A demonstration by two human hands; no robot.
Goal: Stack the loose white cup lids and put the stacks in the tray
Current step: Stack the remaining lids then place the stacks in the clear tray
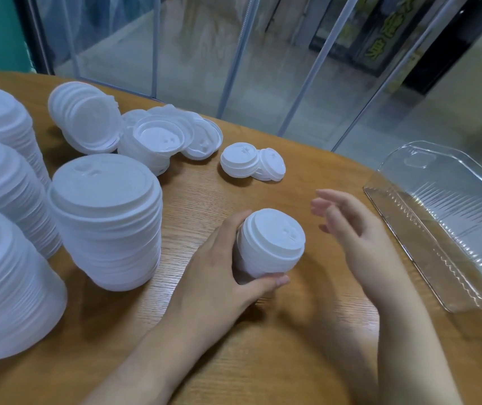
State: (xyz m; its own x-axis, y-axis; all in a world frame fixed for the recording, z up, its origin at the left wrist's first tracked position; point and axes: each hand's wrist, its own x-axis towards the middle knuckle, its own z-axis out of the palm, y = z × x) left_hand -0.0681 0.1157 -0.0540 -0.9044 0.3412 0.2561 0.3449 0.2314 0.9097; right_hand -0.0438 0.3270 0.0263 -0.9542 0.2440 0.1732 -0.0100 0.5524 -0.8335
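My left hand (216,267) grips a short stack of white cup lids (269,244) from the left side, thumb curled under its near edge, just above the wooden table (263,346). Just right of the stack my right hand (348,226) hovers with relaxed, nearly straight fingers and holds nothing. Two loose white lids (251,162) lie overlapping on the table beyond my hands. A clear plastic tray (444,226) lies at the table's right edge with nothing in it.
Tall stacks of larger white lids (108,220) stand along the left. A toppled pile of lids (134,135) lies at the back left. Glass panels rise behind the table's curved far edge.
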